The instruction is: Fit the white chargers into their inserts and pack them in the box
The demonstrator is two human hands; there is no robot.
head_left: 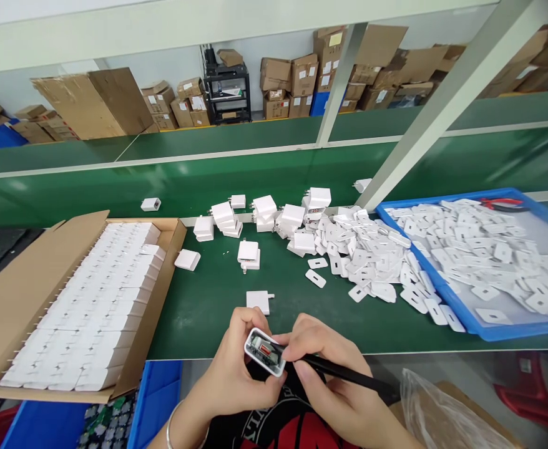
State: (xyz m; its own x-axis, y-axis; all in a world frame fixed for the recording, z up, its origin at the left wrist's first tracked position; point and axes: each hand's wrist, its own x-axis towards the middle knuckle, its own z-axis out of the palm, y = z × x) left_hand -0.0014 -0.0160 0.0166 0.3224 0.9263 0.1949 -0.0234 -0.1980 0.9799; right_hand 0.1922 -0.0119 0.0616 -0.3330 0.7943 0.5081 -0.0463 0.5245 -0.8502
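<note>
My left hand [239, 368] is closed around a white charger housing [265, 353], its open end tilted up toward me. A circuit board with a reddish-orange port part shows inside. In my right hand [332, 374] is a long, slim black tool [344, 370], gripped between thumb and fingers; its tip reaches the housing's open end, and its exact kind cannot be made out. Just beyond my hands lies a white charger [258, 302] with its plug pins to the right. A stacked pair of chargers [248, 254] sits farther back on the green bench.
An open carton [161, 293] holds rows of white chargers at left. Several charger stacks [226, 218] and a heap of white slotted plates [367, 255] lie ahead. At right stands a blue tray [489, 333] with more plates and red-handled pliers [503, 204]. A slanted post [433, 118] crosses the bench.
</note>
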